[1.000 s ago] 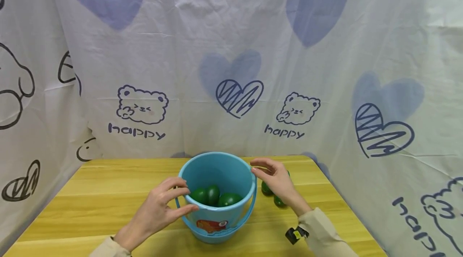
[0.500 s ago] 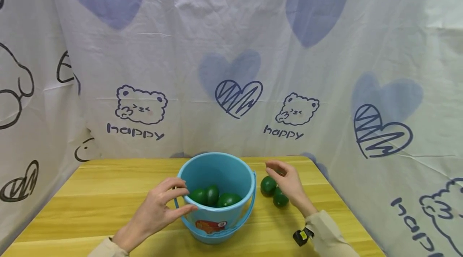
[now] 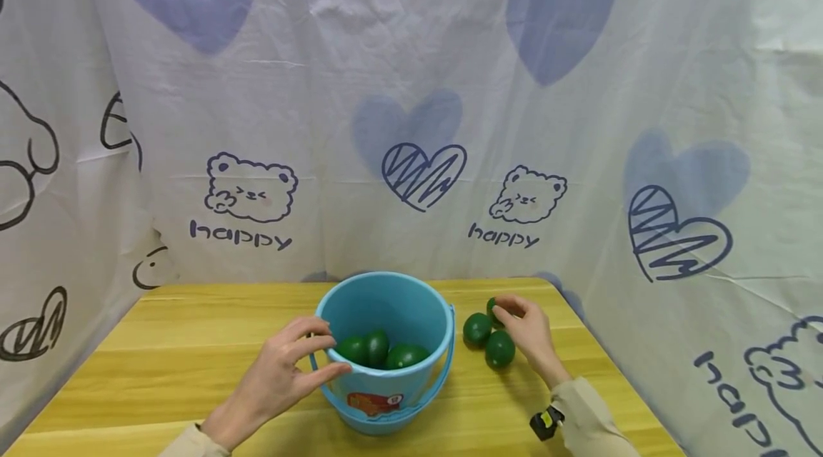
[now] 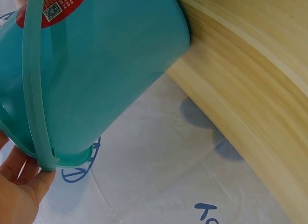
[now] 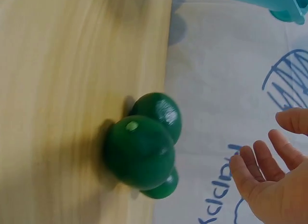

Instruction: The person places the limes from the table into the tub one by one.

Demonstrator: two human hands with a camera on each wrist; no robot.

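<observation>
A light blue bucket stands upright at the table's middle. Inside it lie several smooth, dark green avocados. My left hand pinches the bucket's near left rim, fingers over the edge and thumb outside; the left wrist view shows those fingers beside the handle joint. To the right of the bucket, three more avocados sit close together on the table. My right hand hovers by the farthest one, partly covering it in the head view. In the right wrist view its loosely bent fingers hold nothing.
The bucket's handle hangs down along its front. The wooden table ends at the back against a white printed cloth, which also hangs at both sides. A small black device is on my right wrist.
My right hand has moved away from the bucket's right rim, rightward and then down to the loose avocados, uncovering more of them. The left hand and the bucket stay in place.
</observation>
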